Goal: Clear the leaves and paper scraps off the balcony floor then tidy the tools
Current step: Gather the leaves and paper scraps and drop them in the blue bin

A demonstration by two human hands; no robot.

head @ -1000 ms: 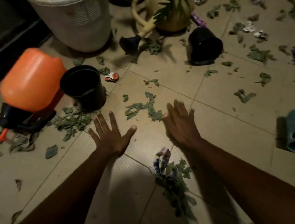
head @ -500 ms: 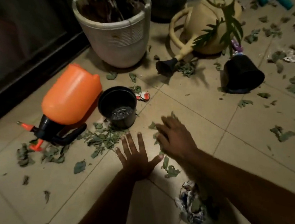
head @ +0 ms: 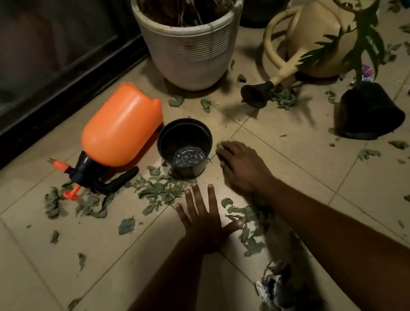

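Dry green leaves (head: 160,191) lie scattered over the tan floor tiles (head: 286,163), thickest in front of the small black pot (head: 184,147). My left hand (head: 203,220) rests flat on the floor, fingers spread, holding nothing. My right hand (head: 243,167) reaches forward just right of the black pot, palm down, fingers curled over a few leaves at their tips. A trail of leaves (head: 248,228) lies under my right forearm. A heap of crumpled paper scraps and leaves (head: 275,290) sits near the bottom edge.
An orange pump sprayer (head: 119,128) lies on its side left of the pot. A large white planter (head: 188,35) stands behind. A beige watering can (head: 312,36) and a tipped black pot (head: 369,113) are at the right. A dark door frame (head: 45,102) borders the left.
My right hand has reached further forward, up beside the black pot, and its fingers have curled onto leaves. My left hand stays flat. The view has shifted toward the planter.
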